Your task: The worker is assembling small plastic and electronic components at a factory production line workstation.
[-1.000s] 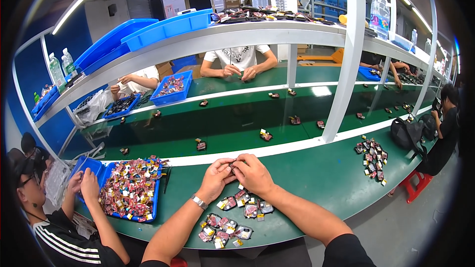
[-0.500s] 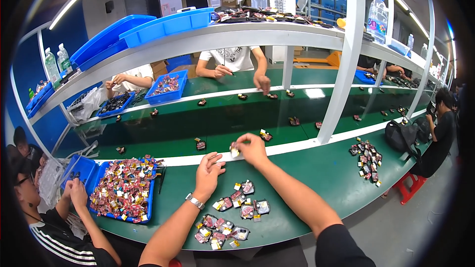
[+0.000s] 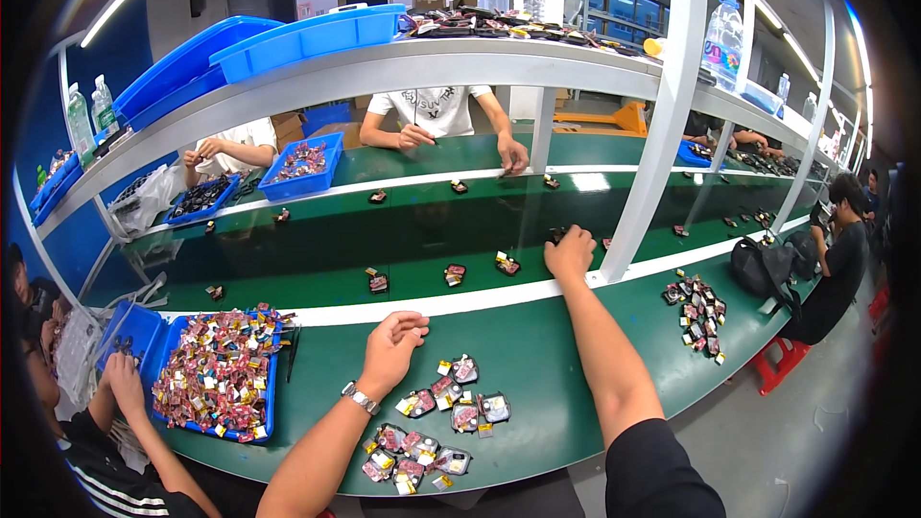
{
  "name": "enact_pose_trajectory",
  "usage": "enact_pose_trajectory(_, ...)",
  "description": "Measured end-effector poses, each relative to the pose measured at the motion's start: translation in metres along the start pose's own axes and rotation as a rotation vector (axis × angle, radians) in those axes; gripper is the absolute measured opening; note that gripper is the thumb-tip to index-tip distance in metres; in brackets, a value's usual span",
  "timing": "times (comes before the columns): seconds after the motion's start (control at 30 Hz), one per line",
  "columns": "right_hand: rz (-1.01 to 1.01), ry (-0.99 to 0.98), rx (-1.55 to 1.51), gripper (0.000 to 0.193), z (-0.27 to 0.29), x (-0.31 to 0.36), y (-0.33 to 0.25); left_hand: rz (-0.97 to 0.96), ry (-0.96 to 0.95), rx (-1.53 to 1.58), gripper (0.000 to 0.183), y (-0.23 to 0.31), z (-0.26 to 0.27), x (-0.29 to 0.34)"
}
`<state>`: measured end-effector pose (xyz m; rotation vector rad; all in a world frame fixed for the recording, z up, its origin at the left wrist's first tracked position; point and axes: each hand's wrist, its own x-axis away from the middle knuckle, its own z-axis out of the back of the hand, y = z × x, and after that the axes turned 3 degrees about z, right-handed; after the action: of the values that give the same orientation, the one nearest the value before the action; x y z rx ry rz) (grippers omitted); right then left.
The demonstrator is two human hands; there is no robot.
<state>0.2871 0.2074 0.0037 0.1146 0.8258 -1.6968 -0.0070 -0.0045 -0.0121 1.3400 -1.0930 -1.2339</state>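
My right hand [image 3: 573,254] reaches over the far side of the white rail, palm down. Its bent fingers are at a small dark device [image 3: 557,232] on the dark green belt, which they partly cover. My left hand [image 3: 393,347], with a metal-banded watch at the wrist, hovers over the near green bench, fingers loosely curled and nothing visible in them. Below and right of it lie several small black casings with red circuit boards and white-and-yellow parts [image 3: 464,416]. Similar devices stand on the belt just beyond the rail, one of them [image 3: 454,275] straight ahead.
A blue tray [image 3: 271,393] heaped with red boards stands at left, beside a co-worker's hands [image 3: 125,384]. More devices [image 3: 703,312] are piled at right near a black bag [image 3: 763,264]. A white post [image 3: 645,173] rises right of my right hand. Another person works across the belt.
My right hand has let go of a device, which now lies on the belt, and has moved right and farther out to another one. My left fingers have curled a little.
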Motion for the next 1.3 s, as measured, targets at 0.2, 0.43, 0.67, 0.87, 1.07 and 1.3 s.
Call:
enact_pose_trajectory(0.2,-0.007,-0.113,-0.033,0.045,-0.015,-0.034,0.035,0.006,0.003,0.012,0.022,-0.004,-0.003,-0.004)
enact_pose_trajectory(0.43,0.38,-0.181,-0.509,0.046,0.004,0.005,0.019,0.005,-0.018,-0.033,0.024,0.004,-0.002,-0.002)
enact_pose_trajectory(0.67,0.771,-0.66,-0.79,0.059,0.076,0.131,-0.065,0.217,-0.252,0.238,0.036,0.016,-0.002,0.002)
enact_pose_trajectory(0.87,0.905,-0.614,-0.861,0.065,0.063,0.121,-0.078,0.237,-0.256,0.297,0.034,0.015,0.015,0.002)
enact_pose_trajectory(1.07,0.297,-0.251,-0.192,0.057,0.008,0.041,-0.007,0.229,-0.219,0.197,0.029,0.014,0.008,0.0)
enact_pose_trajectory(1.3,0.134,-0.208,-0.437,0.05,0.004,0.034,0.016,-0.044,-0.046,-0.532,0.025,0.024,0.004,0.005)
